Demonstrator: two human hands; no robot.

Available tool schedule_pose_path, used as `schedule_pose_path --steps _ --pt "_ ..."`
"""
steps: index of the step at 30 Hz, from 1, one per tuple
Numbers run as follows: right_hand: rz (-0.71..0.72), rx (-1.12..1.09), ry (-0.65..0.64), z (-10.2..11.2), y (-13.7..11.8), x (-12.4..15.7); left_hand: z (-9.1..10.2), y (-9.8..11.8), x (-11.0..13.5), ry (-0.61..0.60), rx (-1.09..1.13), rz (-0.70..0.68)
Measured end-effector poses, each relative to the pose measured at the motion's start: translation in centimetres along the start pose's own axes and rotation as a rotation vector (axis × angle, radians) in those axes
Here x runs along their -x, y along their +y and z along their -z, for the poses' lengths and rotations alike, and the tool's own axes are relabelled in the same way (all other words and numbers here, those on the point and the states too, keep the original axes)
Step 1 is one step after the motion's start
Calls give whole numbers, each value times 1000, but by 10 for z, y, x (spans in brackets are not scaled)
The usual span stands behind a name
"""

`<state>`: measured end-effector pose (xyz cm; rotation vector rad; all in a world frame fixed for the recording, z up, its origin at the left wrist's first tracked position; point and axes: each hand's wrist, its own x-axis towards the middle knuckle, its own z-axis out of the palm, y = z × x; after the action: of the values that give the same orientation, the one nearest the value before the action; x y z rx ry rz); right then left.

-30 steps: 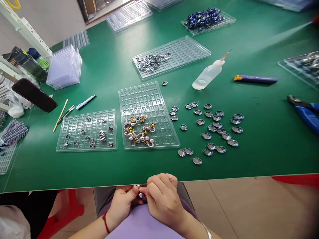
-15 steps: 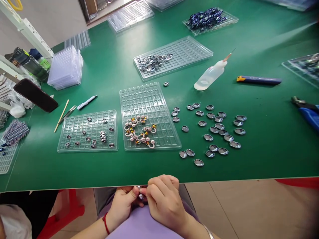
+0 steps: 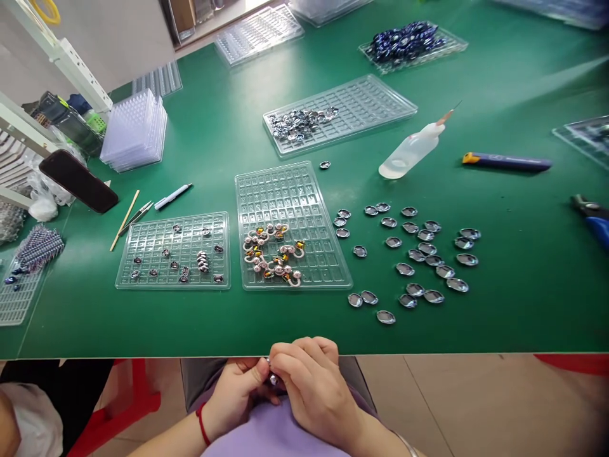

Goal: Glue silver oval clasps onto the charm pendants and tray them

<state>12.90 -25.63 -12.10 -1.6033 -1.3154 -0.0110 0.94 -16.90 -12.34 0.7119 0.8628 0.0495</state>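
At lower centre, the left hand (image 3: 235,390) pinches a silvery bead-like piece (image 3: 273,379); the right hand (image 3: 316,387) curls beside it, fingertips hidden, grip unclear. A loosened pinch may drop it below the tabletop (image 3: 190,324).

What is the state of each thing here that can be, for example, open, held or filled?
Left hand: fingers closed on a small shiny piece.
Right hand: fingers curled at that piece; grip hidden.
Phone: tilted, screen dark.
Bottle: needle uncovered.
Middle tray: partly filled, at its near end.
Tray beside the tweezers: sparsely filled.
Pliers: cut off by the frame; open or shut, unclear.
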Motion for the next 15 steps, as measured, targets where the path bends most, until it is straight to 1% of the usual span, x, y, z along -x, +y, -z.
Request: schedule_pose_path --steps 3,7,9,11,13,15 --pt "3 -43 -61 5 -1 -5 0 4 5 -53 -24 16" --pt "24 -135 -165 18 -2 -13 2 12 13 -115 -79 3" --pt "14 -180 -231 25 -3 -17 2 17 16 -138 -154 -55" --pt "1 -218 -279 30 -4 -20 1 23 19 -179 -280 -144" --pt "6 -252 -296 33 -6 -23 -2 29 21 -228 -419 -229" --pt "26 -268 -286 35 -8 -25 -6 36 23 -250 -525 -293"
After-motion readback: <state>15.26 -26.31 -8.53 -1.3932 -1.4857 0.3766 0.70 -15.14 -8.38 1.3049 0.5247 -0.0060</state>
